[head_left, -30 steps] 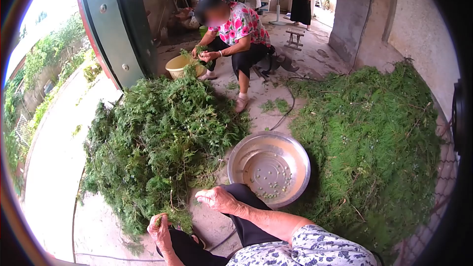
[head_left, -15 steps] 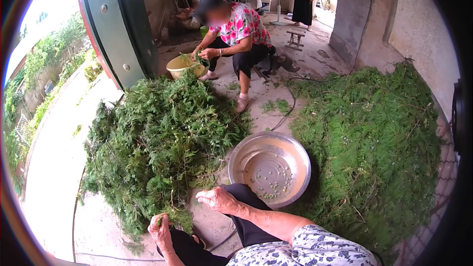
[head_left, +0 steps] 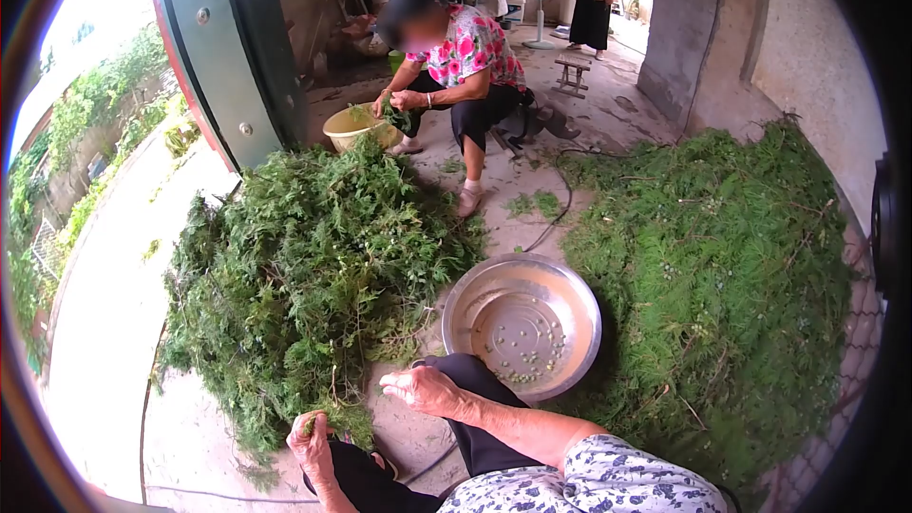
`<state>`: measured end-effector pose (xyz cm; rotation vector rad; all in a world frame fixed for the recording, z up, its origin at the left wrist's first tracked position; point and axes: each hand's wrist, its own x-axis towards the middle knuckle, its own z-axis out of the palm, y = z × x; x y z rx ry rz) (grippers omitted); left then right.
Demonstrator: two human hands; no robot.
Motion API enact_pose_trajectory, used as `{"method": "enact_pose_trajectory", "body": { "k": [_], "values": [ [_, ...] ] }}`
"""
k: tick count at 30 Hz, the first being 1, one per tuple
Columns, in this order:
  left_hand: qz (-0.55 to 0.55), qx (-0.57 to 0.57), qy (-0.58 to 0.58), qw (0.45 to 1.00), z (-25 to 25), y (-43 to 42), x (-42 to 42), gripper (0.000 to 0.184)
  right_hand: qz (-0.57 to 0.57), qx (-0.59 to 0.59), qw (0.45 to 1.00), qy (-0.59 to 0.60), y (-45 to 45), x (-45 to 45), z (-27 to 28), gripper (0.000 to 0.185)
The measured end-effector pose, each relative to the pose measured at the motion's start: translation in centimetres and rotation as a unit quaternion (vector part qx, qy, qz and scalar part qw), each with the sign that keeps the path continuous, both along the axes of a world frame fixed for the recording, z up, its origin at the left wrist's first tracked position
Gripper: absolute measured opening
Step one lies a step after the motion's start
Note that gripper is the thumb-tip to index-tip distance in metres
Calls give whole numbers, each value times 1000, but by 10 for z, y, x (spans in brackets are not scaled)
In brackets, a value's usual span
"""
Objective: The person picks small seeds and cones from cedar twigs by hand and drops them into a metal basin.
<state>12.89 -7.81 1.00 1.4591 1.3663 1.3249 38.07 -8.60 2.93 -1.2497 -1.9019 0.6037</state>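
Observation:
My left hand (head_left: 312, 446) is low in the head view, its fingers closed on a green evergreen sprig (head_left: 350, 421) that hangs toward my foot. Above my knee, my right hand (head_left: 420, 389) has its fingers pinched together; anything between them is hidden or too small to make out. A steel basin (head_left: 458, 287) stands just beyond my knee, with several small pale-green cones or berries (head_left: 532, 353) scattered over its bottom. Left of the basin, close to both hands, rises a heap of cut evergreen branches (head_left: 294, 266).
Another evergreen heap (head_left: 712, 294) spreads on the right. Across from me, a seated person (head_left: 470, 47) handles greenery over a yellow basin (head_left: 344, 136). Further back are a standing person (head_left: 591, 0), a fan (head_left: 541, 0) and a small stool (head_left: 572, 74). A black cable (head_left: 560, 214) crosses the floor.
My hands keep nearly the same pose, the left one still holding the sprig. The seated person's hands have shifted slightly. The whole view has moved a little.

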Motion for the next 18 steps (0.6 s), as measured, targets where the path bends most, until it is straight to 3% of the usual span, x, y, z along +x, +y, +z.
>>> {"method": "enact_pose_trajectory", "body": {
  "k": [18],
  "values": [
    [-8,18,20,1000,3,-1,0,9,0,-19,1000,-18,-1,-1,2,16]
  ]
}}
